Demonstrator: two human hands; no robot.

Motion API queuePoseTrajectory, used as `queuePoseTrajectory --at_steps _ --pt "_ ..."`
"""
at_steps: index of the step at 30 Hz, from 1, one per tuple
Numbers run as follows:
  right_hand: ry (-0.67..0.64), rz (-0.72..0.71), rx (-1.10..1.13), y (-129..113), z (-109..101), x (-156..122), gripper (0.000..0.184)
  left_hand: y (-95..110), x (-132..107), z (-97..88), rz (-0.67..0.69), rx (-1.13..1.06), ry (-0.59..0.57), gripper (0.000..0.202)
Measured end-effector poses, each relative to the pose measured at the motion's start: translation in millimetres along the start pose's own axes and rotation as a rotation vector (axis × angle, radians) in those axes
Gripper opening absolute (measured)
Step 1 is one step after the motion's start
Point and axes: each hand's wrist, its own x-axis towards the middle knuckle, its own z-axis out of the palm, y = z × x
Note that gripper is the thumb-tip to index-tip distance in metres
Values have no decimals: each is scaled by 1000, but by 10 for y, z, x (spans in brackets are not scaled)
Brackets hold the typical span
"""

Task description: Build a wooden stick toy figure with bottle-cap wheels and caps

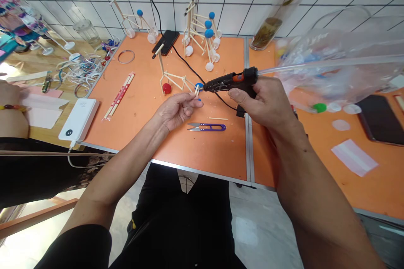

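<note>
My right hand (268,103) is wrapped round the handle of a black glue gun (225,82), with a clear glue stick (293,67) coming out of its back. Its nozzle points left and meets, or nearly meets, the end of a small stick model (173,76). My left hand (176,110) pinches that end of the model beside a blue bottle cap (198,86). A red cap (166,88) forms the model's front wheel. Below the hands lie a loose wooden stick (218,118) and purple thread snips (206,127).
Similar stick models (202,29) stand by the tiled wall, near a black phone (166,43). Wrapped chopsticks (119,96) and a white power bank (78,119) lie left. A plastic bag (341,63) and another phone (381,117) are right. Another person's arm (12,113) rests far left.
</note>
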Motion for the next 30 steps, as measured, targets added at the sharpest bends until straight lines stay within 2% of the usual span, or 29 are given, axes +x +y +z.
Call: queuePoseTrajectory --at_steps 12,18,30 --pt "-3 36 3 -37 1 -14 70 -5 3 -16 -15 -6 5 27" --pt "10 25 -8 -49 -7 -11 74 -10 20 -33 8 16 -18 35" --pt "14 30 -12 -70 -11 -1 76 -20 11 -35 31 25 -2 24"
